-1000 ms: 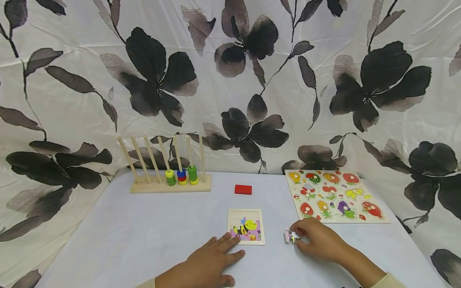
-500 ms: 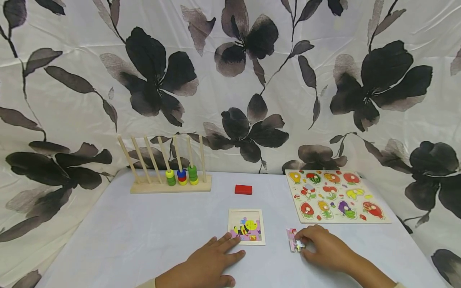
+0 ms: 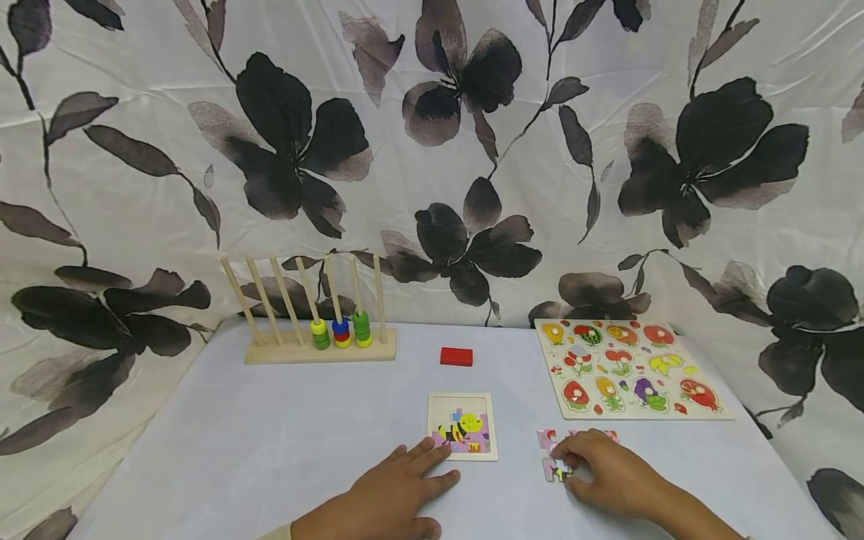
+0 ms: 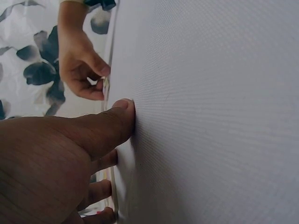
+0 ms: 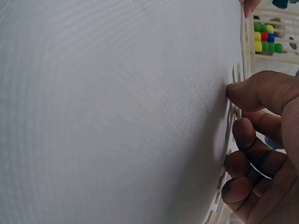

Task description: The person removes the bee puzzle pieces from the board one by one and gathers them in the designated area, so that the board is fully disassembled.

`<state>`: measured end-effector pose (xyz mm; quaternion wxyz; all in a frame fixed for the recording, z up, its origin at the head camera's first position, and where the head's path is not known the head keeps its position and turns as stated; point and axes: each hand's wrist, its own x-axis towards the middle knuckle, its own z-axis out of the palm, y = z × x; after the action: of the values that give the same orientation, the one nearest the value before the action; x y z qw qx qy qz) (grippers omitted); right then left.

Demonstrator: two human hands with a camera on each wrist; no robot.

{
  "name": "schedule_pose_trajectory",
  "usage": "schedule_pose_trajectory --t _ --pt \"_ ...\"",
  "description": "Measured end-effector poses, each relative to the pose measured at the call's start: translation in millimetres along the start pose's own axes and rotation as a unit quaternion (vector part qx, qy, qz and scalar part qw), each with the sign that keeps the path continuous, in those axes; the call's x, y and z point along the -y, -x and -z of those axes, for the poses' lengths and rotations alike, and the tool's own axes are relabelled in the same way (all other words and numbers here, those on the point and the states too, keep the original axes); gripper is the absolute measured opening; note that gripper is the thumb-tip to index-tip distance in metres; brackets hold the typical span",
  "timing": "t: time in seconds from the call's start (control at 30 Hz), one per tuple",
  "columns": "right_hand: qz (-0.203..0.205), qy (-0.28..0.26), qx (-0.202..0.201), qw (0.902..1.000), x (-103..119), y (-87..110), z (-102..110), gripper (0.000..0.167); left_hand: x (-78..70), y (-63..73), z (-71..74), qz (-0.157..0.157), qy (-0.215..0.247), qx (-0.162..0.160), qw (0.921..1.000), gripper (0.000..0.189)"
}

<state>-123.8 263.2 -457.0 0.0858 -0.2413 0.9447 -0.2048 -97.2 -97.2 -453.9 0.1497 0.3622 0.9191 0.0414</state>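
My left hand [image 3: 394, 491] lies with spread fingers, its fingertips on the lower left corner of a small wooden puzzle frame [image 3: 462, 401]. Inside that frame is a partly filled bee picture [image 3: 466, 427] on pink and purple pieces. To the right, my right hand [image 3: 610, 476] pinches a small jigsaw piece [image 5: 238, 113] between thumb and finger, low over the table. Close by its fingertips lie a bee-printed jigsaw piece [image 3: 555, 470] and a pink jigsaw piece [image 3: 545, 438]. Other pieces are partly hidden behind the hand.
A fruit peg puzzle board [image 3: 637, 367] lies at the back right. At the back left stands a wooden bead rack [image 3: 320, 351] with several upright pegs and coloured beads. A red block [image 3: 456, 356] sits behind the puzzle frame. A floral cloth [image 3: 432, 150] hangs behind the white table [image 3: 290, 420].
My right hand has moved right and slightly nearer the body, then a little further down. Jigsaw pieces near its fingers show more now. The left hand and frame stay put.
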Motion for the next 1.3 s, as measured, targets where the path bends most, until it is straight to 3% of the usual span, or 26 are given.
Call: schedule_pose_trajectory --t 0.53,0.8,1.3 --pt "-0.015 -0.007 0.020 0.9997 1 1.0 3 0.028 1.2 -1.2 -1.6 0.004 0.007 0.006 1.0000 0.070" --pt "-0.007 -0.005 0.009 0.9999 1 -0.8 5 0.028 1.2 -1.6 -0.2 0.010 0.017 0.018 0.9997 0.070" --pt "-0.007 0.002 -0.010 0.9999 33 -38.8 8 0.028 1.0 -2.5 -0.9 0.016 0.013 0.018 0.9996 0.071"
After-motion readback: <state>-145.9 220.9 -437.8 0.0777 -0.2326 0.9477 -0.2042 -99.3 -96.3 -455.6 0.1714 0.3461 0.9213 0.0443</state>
